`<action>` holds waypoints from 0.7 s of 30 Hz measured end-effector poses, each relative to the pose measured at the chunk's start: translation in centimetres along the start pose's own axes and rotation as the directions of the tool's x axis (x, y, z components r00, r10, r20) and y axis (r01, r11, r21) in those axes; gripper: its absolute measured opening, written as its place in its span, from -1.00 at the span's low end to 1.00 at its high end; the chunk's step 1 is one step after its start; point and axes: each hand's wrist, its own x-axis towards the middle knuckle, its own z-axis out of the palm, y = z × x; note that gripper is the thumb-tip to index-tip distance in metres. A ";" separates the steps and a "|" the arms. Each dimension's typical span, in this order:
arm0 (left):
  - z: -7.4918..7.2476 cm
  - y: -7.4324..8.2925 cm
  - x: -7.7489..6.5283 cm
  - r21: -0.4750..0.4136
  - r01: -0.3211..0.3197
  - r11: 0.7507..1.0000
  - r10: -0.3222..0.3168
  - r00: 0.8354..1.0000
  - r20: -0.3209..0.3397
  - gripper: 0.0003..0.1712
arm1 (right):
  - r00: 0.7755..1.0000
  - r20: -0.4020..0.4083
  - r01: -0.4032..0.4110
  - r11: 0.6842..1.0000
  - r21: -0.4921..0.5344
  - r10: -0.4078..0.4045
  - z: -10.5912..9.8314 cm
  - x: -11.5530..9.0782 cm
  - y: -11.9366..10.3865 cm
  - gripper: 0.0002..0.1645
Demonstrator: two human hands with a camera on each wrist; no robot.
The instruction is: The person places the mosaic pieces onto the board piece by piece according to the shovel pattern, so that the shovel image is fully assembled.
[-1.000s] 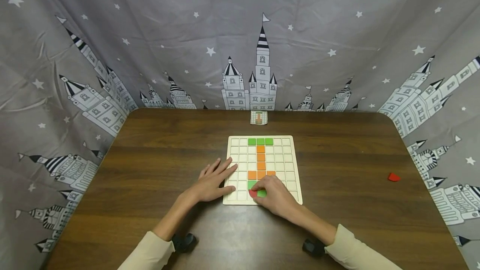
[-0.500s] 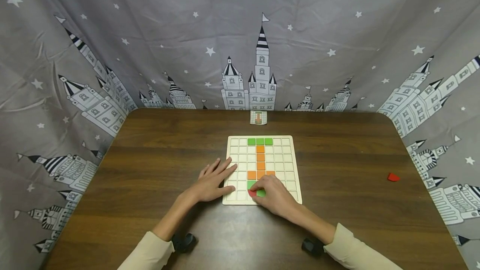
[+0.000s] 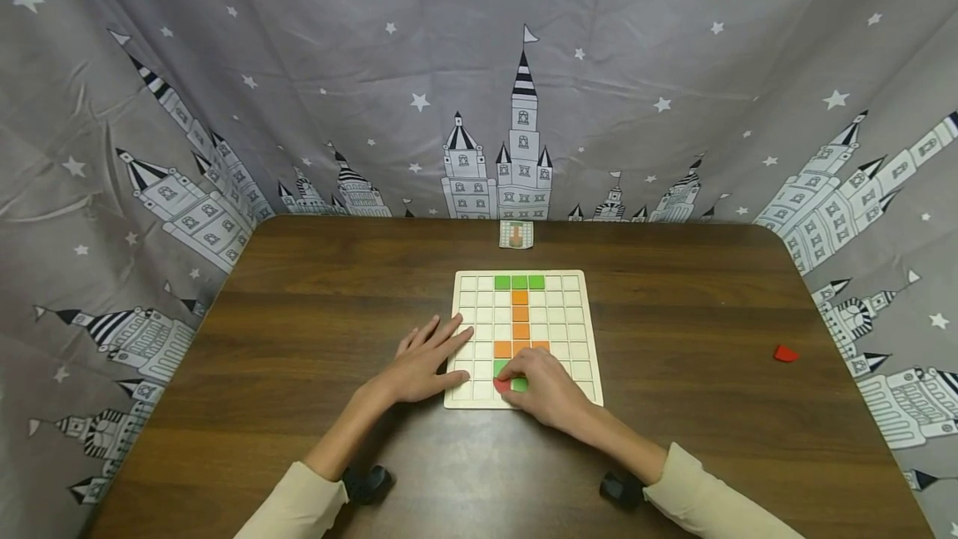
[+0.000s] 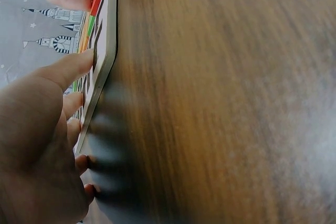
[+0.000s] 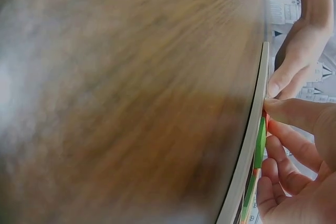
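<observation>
A pale square grid board (image 3: 467,316) lies on the table, with green tiles (image 3: 520,283) across its far row and orange tiles (image 3: 520,314) running down the middle. My right hand (image 3: 552,389) pinches a red tile (image 3: 501,386) with a rounded edge between thumb and fingers, over a cell in the near row. Beside it is a green tile (image 5: 260,142), partly hidden by the fingers. My left hand (image 3: 422,368) rests at the board's left side, fingers spread, thumb and fingertips on its edge (image 4: 100,85).
Off to the right on the brown wooden table (image 3: 674,314) lies another red piece (image 3: 786,353). A small card (image 3: 516,234) printed with a coloured grid pattern lies at the back edge. Behind hangs a grey curtain (image 3: 636,23) with castles and stars.
The red tile in my right hand has shifted very slightly to the left. The left hand stays where it was.
</observation>
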 end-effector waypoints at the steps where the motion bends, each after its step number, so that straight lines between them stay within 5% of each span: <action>1: 0.0 0.0 0.0 -0.001 0.000 1.000 0.000 1.000 0.000 -0.21 | 1.000 0.002 0.000 1.000 0.001 0.000 0.0 0.0 0.0 -0.86; 21: 0.0 0.0 0.1 0.003 -0.004 1.000 0.004 1.000 0.004 -0.20 | 0.997 -0.005 0.076 0.997 0.000 -0.076 -0.2 -0.2 0.5 -0.86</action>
